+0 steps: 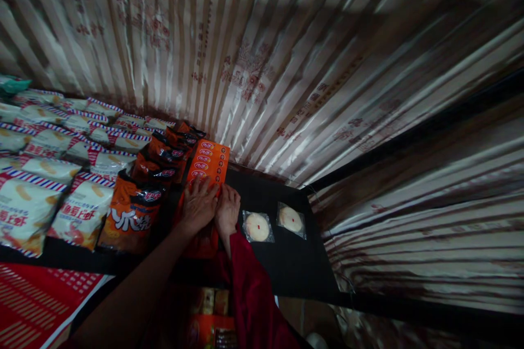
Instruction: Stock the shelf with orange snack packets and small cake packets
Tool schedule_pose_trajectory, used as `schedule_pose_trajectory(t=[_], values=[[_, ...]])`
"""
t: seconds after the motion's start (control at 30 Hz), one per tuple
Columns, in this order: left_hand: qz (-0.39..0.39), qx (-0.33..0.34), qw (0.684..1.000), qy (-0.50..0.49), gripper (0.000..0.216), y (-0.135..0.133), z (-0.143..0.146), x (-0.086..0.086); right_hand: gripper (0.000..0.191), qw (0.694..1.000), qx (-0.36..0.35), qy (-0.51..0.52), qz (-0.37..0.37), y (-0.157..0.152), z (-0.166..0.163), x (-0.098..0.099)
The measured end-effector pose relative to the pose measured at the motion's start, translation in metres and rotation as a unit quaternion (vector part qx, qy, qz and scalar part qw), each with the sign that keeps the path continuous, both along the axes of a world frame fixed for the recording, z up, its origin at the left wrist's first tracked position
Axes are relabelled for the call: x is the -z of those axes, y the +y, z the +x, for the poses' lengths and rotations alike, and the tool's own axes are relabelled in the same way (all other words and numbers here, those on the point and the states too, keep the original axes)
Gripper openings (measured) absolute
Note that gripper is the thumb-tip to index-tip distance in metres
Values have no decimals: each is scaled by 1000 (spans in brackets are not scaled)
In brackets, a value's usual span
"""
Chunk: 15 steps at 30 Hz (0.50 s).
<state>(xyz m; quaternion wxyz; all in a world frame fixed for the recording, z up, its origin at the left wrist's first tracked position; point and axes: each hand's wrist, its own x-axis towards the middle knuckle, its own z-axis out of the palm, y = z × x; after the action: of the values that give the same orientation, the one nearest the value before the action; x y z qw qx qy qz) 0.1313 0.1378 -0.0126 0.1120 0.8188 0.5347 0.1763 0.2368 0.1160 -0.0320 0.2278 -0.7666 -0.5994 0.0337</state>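
Observation:
An orange strip of packaging (208,161) with a repeated oval logo lies lengthwise on the black shelf. My left hand (199,204) rests flat on top of it, fingers stretched out and slightly apart. Close beside it, my right hand (227,212) is at the strip's right edge, its fingers bent and close together around that edge; their tips are partly hidden. Both hands cover the near half of the strip. Just left stands a row of orange and black snack bags (131,215). To the right lie two round white crackers in clear wrappers, a nearer one (257,227) and a farther one (291,219).
Rows of white snack bags (30,204) with striped edges fill the shelf's left side. A pleated, printed curtain (254,38) hangs behind. The black shelf (295,262) has a dark bar at its right. Below are a red basket (45,300) and more packages (215,324).

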Motion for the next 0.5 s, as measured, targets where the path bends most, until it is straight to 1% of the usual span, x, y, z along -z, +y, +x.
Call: schedule_pose_trajectory(t=[0.23, 0.5], values=[[13, -3, 1000, -5, 42, 2, 2, 1, 46, 1000, 2, -4, 11, 0, 0, 2], [19, -3, 999, 37, 41, 1, 9, -13, 42, 1000, 7, 12, 18, 0, 2, -1]])
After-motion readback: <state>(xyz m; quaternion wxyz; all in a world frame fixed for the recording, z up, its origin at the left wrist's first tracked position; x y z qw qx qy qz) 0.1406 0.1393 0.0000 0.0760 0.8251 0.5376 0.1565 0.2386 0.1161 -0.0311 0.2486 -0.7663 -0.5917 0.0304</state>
